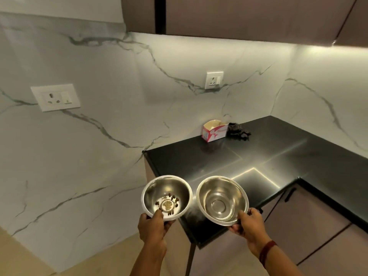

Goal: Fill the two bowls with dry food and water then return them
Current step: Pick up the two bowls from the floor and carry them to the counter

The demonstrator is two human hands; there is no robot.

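Bowls are both up in the air over the counter's near-left corner. White veined marble wall [89, 146] all round, glossy black counter [278, 156] below. My left hand [152, 226] grips the left bowl [169, 186] by its near rim, with a few kibble bits [176, 200] inside. My right hand [249, 224] grips the right bowl [221, 191]. A red-and-white box [215, 130] and a dark cloth [239, 131] sit at the far edge.
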